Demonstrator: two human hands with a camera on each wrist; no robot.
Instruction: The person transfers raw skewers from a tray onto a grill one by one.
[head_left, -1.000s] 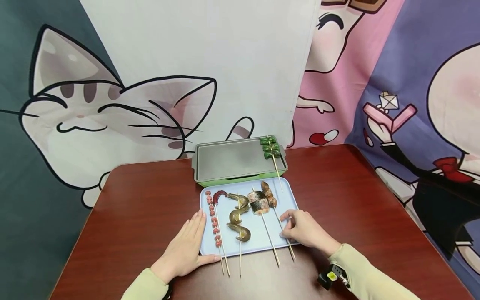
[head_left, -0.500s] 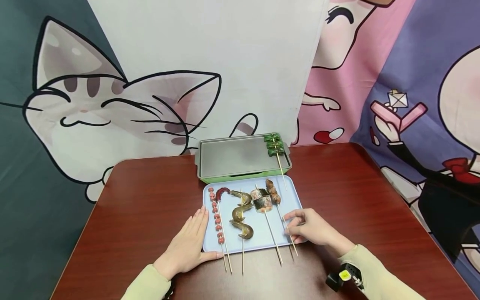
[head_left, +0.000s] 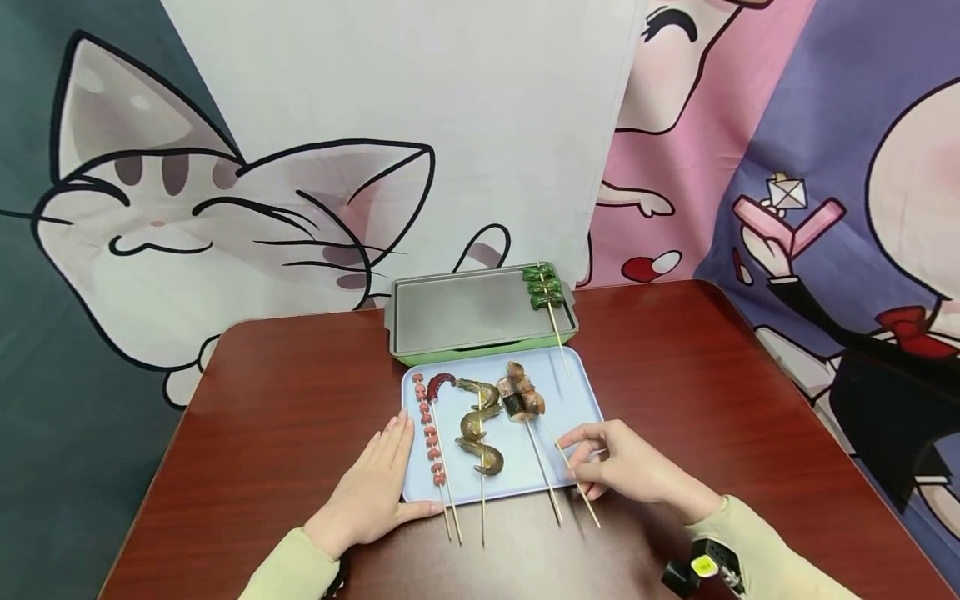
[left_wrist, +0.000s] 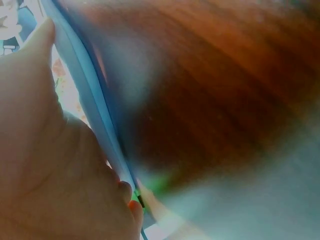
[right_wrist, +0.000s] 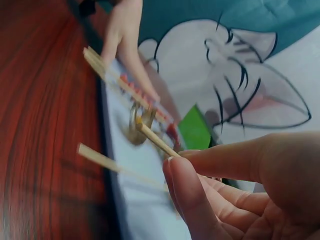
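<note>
Skewer with glossy brown chunks on a thin pale stick (head_left: 534, 403) is pinched between thumb and forefinger of the right hand (head_left: 630, 467), toward the rear of the stick. Its chunks appear over the striped-skin fish skewer (head_left: 513, 406) on the pale blue rectangular tray (head_left: 579, 396); contact between them cannot be confirmed. Hazard: if the chunks do touch the fish, a sideways pull could snag and drag both. Because the grip sits far from the loaded end, a loose pinch could let the stick rotate or the chunks drop. Left on the tray are the curled grey-brown shrimp skewer (head_left: 487, 460), the dark red tentacle skewer (head_left: 441, 384) and the pink-bead skewer (head_left: 431, 442). Left hand (head_left: 367, 479) lies flat along the tray's left edge, fingers straight, well apart from the right; uneven pressure there could shift the tray. Behind, the green leafy skewer (head_left: 545, 288) overhangs the grey flat-topped grill (head_left: 457, 312); a bump to its projecting stick could dislodge it.
</note>
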